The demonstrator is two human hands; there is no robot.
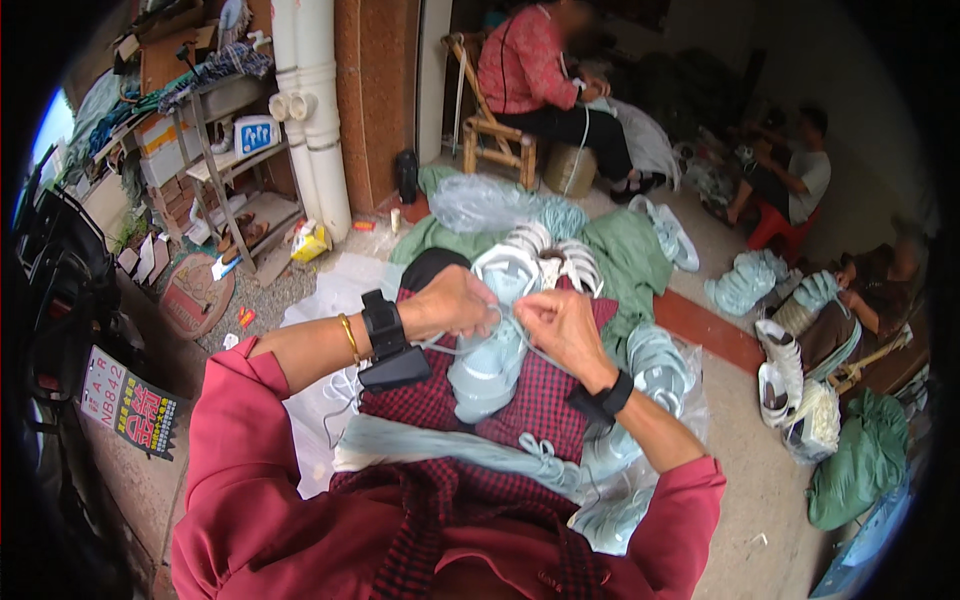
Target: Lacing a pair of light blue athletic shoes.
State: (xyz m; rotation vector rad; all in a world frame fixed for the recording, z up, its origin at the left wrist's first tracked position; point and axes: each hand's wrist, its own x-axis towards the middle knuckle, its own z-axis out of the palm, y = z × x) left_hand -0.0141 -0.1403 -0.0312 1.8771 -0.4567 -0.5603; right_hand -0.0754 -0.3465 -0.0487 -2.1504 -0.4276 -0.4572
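Note:
A light-blue sneaker (484,372) lies on my lap over a red-and-black checked apron (545,420), between my two hands. At its upper part, my left hand (458,302) pinches a pale shoelace (462,349), fingers closed. My right hand (570,330) is also closed, its thumb and fingertips gripping the lace at the shoe's other side. The lace ends hang in loops to both sides. Just which eyelets the lace passes through is too small to tell. Across my lap, nearer me, rests a bundle of light-blue laces (430,441).
More light-blue shoes (655,370) lie right of my lap, and white-soled shoes (572,265) beyond it. Green cloth sacks (625,250) surround them. White pipes (318,130) and a shelf (215,175) stand left. Other people (535,75) sit working at the back and right.

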